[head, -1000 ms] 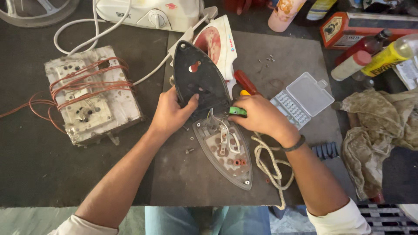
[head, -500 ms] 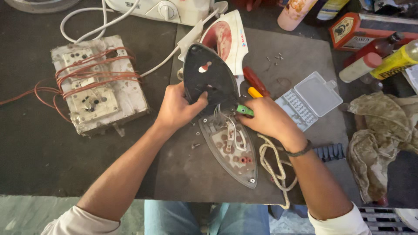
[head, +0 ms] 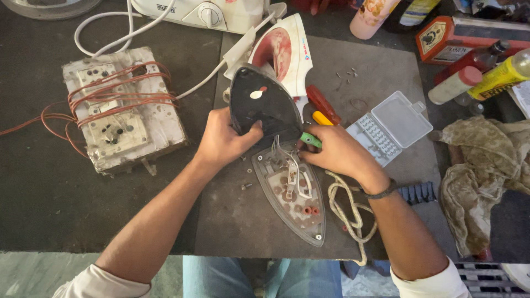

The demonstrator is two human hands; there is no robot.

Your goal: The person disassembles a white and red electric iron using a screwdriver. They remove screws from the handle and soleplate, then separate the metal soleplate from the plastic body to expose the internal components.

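Since the earlier frame, little has shifted: both hands remain on the opened iron, and the dark cover seems tipped a shade further from the base.

Head view. Left hand [head: 223, 140] is closed round the lower edge of the dark cover [head: 259, 107], holding it tilted up and away from the person. Right hand [head: 339, 154] is closed on a green-handled tool [head: 311, 139], its tip hidden where the cover meets the base. Iron base [head: 292, 193] lies flat on the desk [head: 232, 221] between and just below both hands, its terminals and white wires exposed. A pale cord [head: 345, 207] coils under the right wrist. Beyond the right hand lie a red screwdriver [head: 323, 104] and an open clear parts box [head: 389, 128]. Well left of the left hand sits a switchboard [head: 118, 113] wound with red wire. A rag [head: 486, 176] lies far right.

Judgement: the step in hand is work on the wiring at the rear of the base. The next move calls for a steady cover and slack wires.
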